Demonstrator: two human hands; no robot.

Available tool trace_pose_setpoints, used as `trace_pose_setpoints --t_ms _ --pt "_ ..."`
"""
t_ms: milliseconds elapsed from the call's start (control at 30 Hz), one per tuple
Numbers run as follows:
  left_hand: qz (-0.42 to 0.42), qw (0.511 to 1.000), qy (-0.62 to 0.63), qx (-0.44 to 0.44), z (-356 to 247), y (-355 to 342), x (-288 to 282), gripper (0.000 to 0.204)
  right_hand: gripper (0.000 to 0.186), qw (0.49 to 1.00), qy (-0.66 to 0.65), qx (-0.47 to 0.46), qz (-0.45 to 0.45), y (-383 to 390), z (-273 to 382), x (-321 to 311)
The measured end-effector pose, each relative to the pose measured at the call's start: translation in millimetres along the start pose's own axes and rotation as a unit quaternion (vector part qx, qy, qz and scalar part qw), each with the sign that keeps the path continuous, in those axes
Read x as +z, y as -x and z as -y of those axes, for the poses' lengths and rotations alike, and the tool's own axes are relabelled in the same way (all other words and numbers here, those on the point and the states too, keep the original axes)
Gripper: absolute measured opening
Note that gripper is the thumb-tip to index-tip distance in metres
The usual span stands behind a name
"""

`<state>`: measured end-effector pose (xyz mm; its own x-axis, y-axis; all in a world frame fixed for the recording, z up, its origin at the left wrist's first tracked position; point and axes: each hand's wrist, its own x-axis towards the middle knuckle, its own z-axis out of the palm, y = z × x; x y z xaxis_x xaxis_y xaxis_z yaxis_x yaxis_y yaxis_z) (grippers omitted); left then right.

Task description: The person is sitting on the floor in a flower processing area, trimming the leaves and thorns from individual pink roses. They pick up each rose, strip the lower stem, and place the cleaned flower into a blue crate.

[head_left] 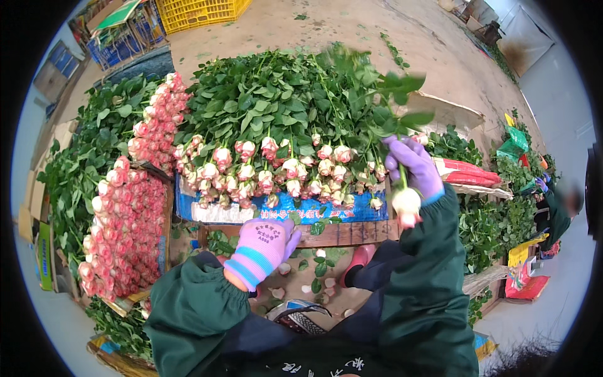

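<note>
My right hand (pixel 412 168), in a lilac glove, is closed around the stem of a single rose (pixel 407 202). The pale, pink-edged bloom hangs below my fingers, and its leafy stem rises blurred above them. In front of my body, my left hand (pixel 262 246) wears a lilac glove with blue cuff bands. Its fingers curl together close to the near edge of the work stand; what they hold, if anything, is hidden. Between and beyond my hands lies a wide heap of roses (pixel 292 168), blooms toward me and leaves away, over a blue printed sheet (pixel 251 215).
Packed pink rose bundles (pixel 129 229) stand on the left. A wooden rail (pixel 314 236) edges the stand. Fallen petals and leaves lie around my feet. Another person (pixel 556 210) works among greenery at far right. A yellow crate (pixel 201 14) sits at the back.
</note>
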<state>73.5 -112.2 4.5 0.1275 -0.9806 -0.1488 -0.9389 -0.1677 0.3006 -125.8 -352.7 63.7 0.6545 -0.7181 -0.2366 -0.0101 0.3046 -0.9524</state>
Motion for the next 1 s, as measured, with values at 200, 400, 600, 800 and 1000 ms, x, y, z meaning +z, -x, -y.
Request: trace_pose_setpoints --t_ms 200,400,600,800,1000 --pt "-0.009 1.000 0.016 -0.005 2 7 -5 0.033 0.028 0.994 -0.086 -0.010 0.072 29 -9 44" --pt "-0.053 0.998 0.030 0.034 -8 -4 -18 0.032 0.025 0.976 -0.209 0.050 0.044 24 -28 91" --pt "-0.121 0.985 0.079 0.090 -7 -14 -20 0.054 0.026 0.954 -0.283 0.043 0.083 1 -49 88" --pt "-0.205 0.968 0.114 0.084 -14 -25 -18 0.086 0.038 0.928 -0.343 0.067 0.126 -12 -56 82" --pt "-0.262 0.948 0.138 0.119 -32 -31 -26 0.092 0.048 0.898 -0.400 0.072 0.172 -14 -65 82"
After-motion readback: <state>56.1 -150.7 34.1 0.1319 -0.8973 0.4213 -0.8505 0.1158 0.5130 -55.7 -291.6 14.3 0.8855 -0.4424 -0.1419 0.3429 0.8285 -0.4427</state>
